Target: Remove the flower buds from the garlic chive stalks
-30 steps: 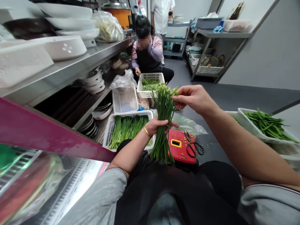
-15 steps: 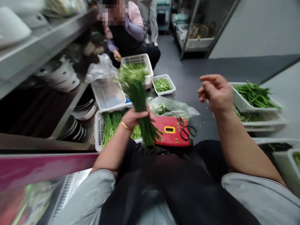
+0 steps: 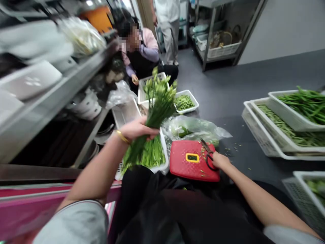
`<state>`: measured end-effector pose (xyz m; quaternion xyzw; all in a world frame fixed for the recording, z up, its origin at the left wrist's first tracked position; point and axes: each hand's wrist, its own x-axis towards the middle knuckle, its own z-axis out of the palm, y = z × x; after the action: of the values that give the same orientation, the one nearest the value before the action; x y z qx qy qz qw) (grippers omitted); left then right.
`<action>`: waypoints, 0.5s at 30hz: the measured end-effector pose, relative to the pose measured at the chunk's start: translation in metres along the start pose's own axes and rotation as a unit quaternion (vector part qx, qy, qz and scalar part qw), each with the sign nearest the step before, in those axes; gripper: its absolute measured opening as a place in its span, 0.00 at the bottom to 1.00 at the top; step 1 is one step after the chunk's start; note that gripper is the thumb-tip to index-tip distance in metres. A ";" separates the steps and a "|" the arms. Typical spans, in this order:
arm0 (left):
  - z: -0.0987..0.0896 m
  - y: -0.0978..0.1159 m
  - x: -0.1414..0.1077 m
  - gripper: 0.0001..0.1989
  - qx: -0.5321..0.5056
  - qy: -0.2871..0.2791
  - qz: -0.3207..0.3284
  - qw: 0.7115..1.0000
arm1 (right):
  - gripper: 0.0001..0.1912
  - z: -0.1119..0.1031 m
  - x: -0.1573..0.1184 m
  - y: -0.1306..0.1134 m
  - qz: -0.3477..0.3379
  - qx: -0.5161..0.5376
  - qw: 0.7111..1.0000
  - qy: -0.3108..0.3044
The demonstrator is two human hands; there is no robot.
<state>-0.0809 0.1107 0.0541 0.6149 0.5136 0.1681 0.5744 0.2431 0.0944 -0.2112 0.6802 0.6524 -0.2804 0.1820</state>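
The gray floor (image 3: 210, 88) has a clear bag (image 3: 200, 128) just behind the red box (image 3: 189, 168), with a small basket (image 3: 190, 110) farther back. Green bits (image 3: 228, 149) lie right of the box, stacked baskets (image 3: 286, 114) farther right.

- It looks like a work kitchen.
- White dishes (image 3: 33, 79) sit on a metal shelf (image 3: 56, 89).
- Baskets (image 3: 284, 112) hold green veg (image 3: 308, 105).
- Someone (image 3: 151, 39) sitting nearby wears a black apron (image 3: 138, 61).

Light is soft — the steel shelf (image 3: 63, 82) blurs, dark beneath.
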 end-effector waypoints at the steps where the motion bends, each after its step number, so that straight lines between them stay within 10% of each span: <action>1: 0.006 -0.006 0.007 0.17 -0.047 -0.018 -0.011 0.999 | 0.13 -0.003 0.001 0.003 -0.008 0.016 1.000 0.002; 7: 0.043 -0.034 0.023 0.32 -0.176 -0.127 -0.027 0.976 | 0.05 -0.010 -0.026 0.052 -0.082 0.210 0.973 -0.042; 12: 0.074 -0.031 0.031 0.34 -0.186 -0.159 -0.022 0.969 | 0.19 0.014 -0.109 0.061 -0.198 0.528 0.822 -0.079; 15: 0.094 -0.023 0.034 0.29 -0.180 -0.173 -0.025 0.968 | 0.21 0.012 -0.144 0.043 -0.208 0.475 0.855 -0.011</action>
<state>-0.0012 0.0845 -0.0058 0.5084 0.3826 0.1342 0.7597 0.2855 -0.0299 -0.1365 0.5291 0.5644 -0.5949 -0.2183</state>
